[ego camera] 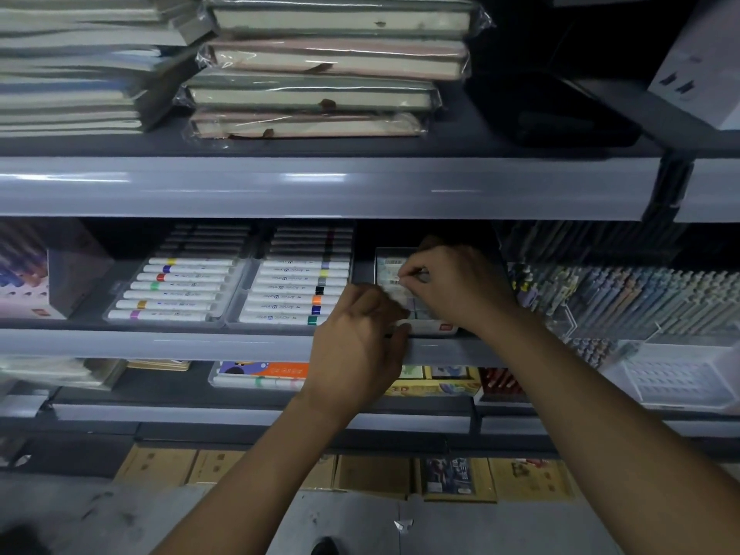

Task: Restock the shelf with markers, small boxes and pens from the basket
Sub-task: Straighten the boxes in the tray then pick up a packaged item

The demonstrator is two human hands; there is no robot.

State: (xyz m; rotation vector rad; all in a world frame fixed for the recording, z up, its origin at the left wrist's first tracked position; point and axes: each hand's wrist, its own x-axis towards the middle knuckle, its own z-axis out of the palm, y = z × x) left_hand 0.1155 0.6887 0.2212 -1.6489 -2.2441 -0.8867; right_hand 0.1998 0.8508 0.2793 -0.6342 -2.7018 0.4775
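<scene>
Hands meet over a small box (416, 302) on the shelf (240, 346): left hand (356, 338) clamps its near edge, right hand (448, 286) pinches its far end; markers (288, 292) lie just left of both grips.

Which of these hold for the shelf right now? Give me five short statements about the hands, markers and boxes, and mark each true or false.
1. Both hands work at the small boxes on the middle shelf. True.
2. The left hand hangs idle below the shelf. False: its fingers curl onto the boxes' front edge.
3. Two trays of markers lie to the left of the hands. True.
4. The right hand holds a marker. False: its grip pinches at the top of the boxes.
5. The wrapped notebooks sit below the markers. False: they are stacked on the shelf above.
</scene>
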